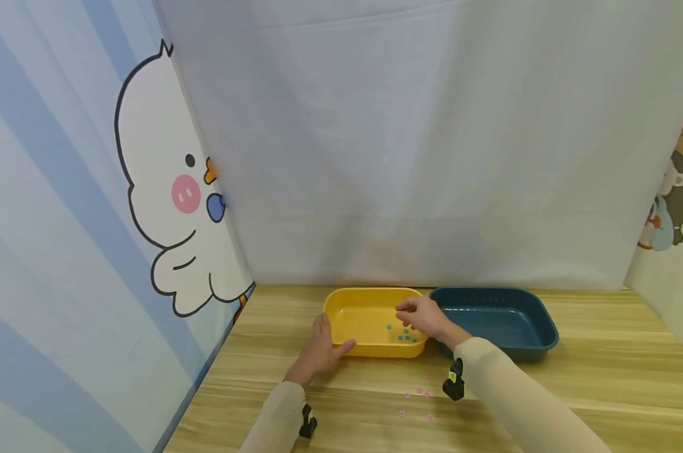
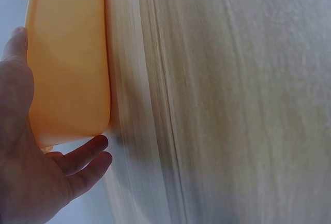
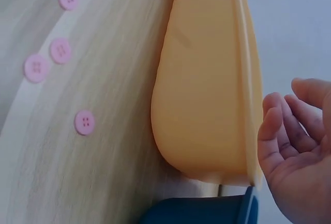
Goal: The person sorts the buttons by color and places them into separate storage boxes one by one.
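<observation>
My left hand (image 1: 321,349) holds the near left corner of a yellow plastic basin (image 1: 370,350), thumb along the front rim and fingers against the left side. In the left wrist view those fingers (image 2: 93,162) bend round the basin's end. Several small blue buttons (image 1: 406,338) lie on the basin floor, toward its right side. Over that right end hovers my right hand (image 1: 423,316), its fingers loosely curled. From the right wrist view, thumb and fingers stand apart at rim height, and I see nothing between them.
A dark blue basin (image 1: 491,318) stands right beside the yellow one, partly behind my right forearm. On the wooden table in front, several pink buttons (image 3: 84,122) are scattered. A white curtain (image 1: 404,157) hangs along the table's back edge.
</observation>
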Tool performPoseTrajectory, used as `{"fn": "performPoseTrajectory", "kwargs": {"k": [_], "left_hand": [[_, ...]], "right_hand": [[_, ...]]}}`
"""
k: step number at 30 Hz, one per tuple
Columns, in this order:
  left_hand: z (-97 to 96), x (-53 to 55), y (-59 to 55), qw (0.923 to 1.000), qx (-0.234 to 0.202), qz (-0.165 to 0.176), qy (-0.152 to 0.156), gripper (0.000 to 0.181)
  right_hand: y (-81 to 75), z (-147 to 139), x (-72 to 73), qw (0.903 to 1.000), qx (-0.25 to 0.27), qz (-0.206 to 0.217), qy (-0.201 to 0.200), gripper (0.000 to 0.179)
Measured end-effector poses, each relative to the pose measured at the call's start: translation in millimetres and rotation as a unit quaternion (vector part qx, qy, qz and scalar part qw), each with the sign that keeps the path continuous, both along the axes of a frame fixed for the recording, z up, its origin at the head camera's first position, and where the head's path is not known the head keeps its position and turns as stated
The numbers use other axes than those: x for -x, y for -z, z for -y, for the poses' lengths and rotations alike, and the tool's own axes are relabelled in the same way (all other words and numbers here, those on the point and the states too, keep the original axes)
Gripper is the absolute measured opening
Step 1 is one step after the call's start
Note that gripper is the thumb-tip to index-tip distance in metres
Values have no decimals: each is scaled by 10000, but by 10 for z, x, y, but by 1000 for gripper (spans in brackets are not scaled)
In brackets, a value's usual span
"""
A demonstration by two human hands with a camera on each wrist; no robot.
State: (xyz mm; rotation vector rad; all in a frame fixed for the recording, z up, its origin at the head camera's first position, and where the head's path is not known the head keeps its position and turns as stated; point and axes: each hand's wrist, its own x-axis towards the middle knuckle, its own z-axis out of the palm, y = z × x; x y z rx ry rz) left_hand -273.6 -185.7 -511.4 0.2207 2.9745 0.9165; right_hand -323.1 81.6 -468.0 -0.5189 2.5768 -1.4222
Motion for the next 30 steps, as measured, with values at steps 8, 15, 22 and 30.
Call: {"fn": "performPoseTrajectory", "kwargs": {"k": [8,15,22,30], "left_hand": [[-21,-30,-37,9997,-215,48,-47,99],[-22,-13,3,9994,-319,-50,-83,102],[-16,-12,22,9991,-380,-143,-119,102],[-18,-6,26,9988,-123,-418,-212,98]], "right_hand": [[-42,-101,-152,9985,-73,-274,-475,26],[-40,-206,-254,9966,-262,-494,-606,25],[-76,-302,-337,9962,-494,-608,-393,21],[-167,-531,-442,9919,-869,-894,-254,17]]}}
